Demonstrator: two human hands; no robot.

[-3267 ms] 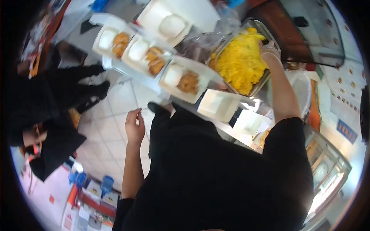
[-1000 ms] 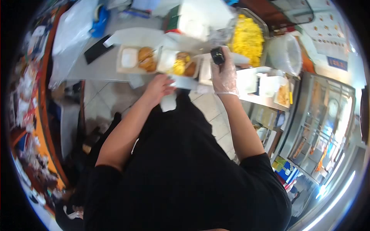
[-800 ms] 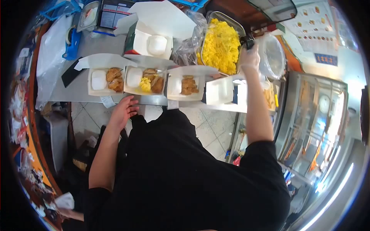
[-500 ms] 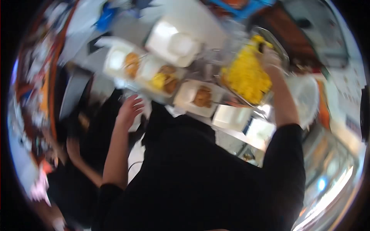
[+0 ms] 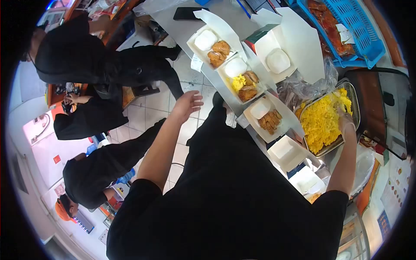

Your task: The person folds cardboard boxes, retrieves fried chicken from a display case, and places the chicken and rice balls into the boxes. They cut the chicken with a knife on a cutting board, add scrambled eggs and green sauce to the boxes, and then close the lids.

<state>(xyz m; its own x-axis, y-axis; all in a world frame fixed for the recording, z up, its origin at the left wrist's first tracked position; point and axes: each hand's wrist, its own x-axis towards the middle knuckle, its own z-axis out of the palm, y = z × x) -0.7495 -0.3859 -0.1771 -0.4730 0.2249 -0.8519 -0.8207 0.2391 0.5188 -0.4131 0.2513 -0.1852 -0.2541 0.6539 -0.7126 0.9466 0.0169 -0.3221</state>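
My right hand (image 5: 345,121), in a clear plastic glove, reaches into a wire-rimmed tray (image 5: 356,97) heaped with yellow scrambled egg (image 5: 320,123). Its fingers are closed around some egg at the tray's right side, and their tips are partly buried. My left hand (image 5: 187,106) hangs bare and open beside the counter, holding nothing. Near it stand a box with rice and fried chicken (image 5: 219,48), a box with rice, sliced chicken and a little egg (image 5: 248,92), and a box with rice and crispy chicken (image 5: 269,122).
A box with only rice (image 5: 277,60) stands behind the row. Another white box (image 5: 287,152) sits nearer me. A blue basket (image 5: 362,32) holds reddish food at the far right. A phone (image 5: 190,13) lies on the counter. Several co-workers in black (image 5: 93,173) are at the left.
The view has shifted and sharpened, bringing more of the floor and co-workers into sight. My right hand is still in the egg tray; my left hand remains free.
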